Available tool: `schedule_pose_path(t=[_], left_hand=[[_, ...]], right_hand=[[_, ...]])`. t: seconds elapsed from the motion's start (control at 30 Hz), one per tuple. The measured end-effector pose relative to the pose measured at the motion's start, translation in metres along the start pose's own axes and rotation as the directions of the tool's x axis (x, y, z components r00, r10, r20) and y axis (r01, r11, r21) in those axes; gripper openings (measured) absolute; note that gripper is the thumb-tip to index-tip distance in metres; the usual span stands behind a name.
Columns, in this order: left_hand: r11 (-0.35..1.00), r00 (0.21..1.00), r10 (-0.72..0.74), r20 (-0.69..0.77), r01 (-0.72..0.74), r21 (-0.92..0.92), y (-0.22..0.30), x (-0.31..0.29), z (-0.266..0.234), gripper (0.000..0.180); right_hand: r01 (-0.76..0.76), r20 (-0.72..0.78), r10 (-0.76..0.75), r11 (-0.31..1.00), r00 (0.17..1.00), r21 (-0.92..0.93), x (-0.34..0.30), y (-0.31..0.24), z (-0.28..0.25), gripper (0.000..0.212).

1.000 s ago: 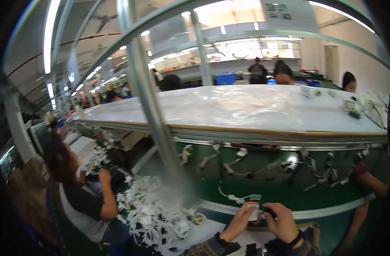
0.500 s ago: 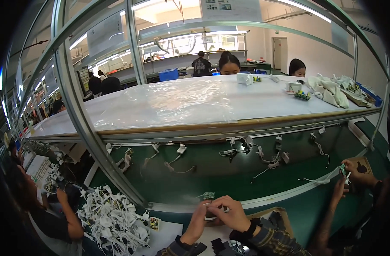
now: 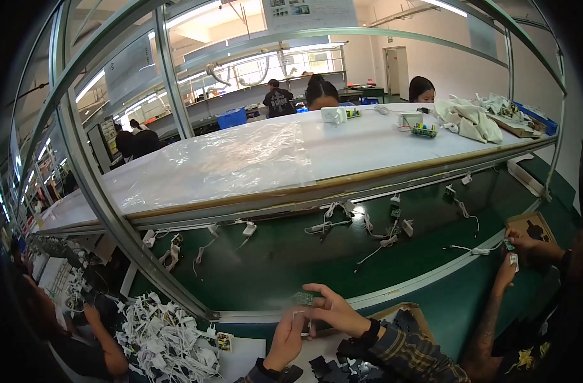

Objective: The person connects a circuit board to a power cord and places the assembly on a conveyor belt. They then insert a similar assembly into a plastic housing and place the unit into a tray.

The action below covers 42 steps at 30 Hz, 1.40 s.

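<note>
My right hand (image 3: 335, 313) comes in from the lower edge in a plaid sleeve and pinches a small green circuit board (image 3: 302, 298) at its fingertips. My left hand (image 3: 287, 339), with a dark watch at the wrist, is closed on a small white part (image 3: 298, 316) just under the board. The two hands touch each other at the near rail of the green conveyor belt (image 3: 272, 268). Dark foam pieces (image 3: 342, 367) lie below my wrists.
White cabled adapters (image 3: 333, 220) lie spread along the belt. A heap of white cables (image 3: 167, 332) sits at lower left beside a slanted metal post (image 3: 112, 217). A co-worker's hands (image 3: 518, 250) work at the right. A plastic-covered shelf (image 3: 272, 156) spans above.
The view has swung rightward, so the metal post and cable heap slid left. My hands stayed joined at the lower centre, still holding the small board.
</note>
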<state>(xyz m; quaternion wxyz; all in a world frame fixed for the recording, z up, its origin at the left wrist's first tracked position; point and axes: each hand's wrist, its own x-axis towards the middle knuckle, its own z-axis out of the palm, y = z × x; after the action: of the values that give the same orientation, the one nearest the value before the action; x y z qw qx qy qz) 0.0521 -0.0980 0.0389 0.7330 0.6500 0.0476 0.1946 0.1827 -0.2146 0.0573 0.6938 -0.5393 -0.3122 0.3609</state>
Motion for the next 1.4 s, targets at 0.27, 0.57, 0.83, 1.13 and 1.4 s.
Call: schedule_pose_path(t=[0.27, 0.57, 0.83, 1.13, 1.4], left_hand=[[0.928, 0.989, -0.090, -0.116, 0.125, 0.350, -0.009, 0.005, -0.004, 0.021], [0.961, 0.930, 0.117, -0.348, -0.018, 0.275, -0.035, 0.017, -0.039, 0.022], [0.970, 0.952, 0.125, -0.281, -0.058, 0.235, -0.025, 0.016, -0.031, 0.023], [0.992, 0.970, 0.015, -0.244, 0.016, 0.124, -0.028, 0.016, -0.028, 0.027], [0.963, 0.975, -0.157, -0.159, 0.116, -0.245, -0.034, 0.014, -0.020, 0.044]], right_hand=[[0.129, -0.029, -0.126, 0.984, 0.992, 0.119, -0.008, -0.012, 0.005, 0.060], [0.163, 0.235, 0.002, 0.714, 0.972, -0.681, -0.042, -0.060, 0.024, 0.037], [0.436, 0.215, -0.415, 0.568, 0.884, -0.698, -0.025, -0.021, 0.017, 0.025], [0.513, 0.255, -0.462, 0.608, 0.849, -0.605, -0.013, -0.005, 0.007, 0.026], [0.610, 0.366, -0.557, 0.349, 0.746, -0.712, -0.008, -0.007, -0.006, 0.037]])
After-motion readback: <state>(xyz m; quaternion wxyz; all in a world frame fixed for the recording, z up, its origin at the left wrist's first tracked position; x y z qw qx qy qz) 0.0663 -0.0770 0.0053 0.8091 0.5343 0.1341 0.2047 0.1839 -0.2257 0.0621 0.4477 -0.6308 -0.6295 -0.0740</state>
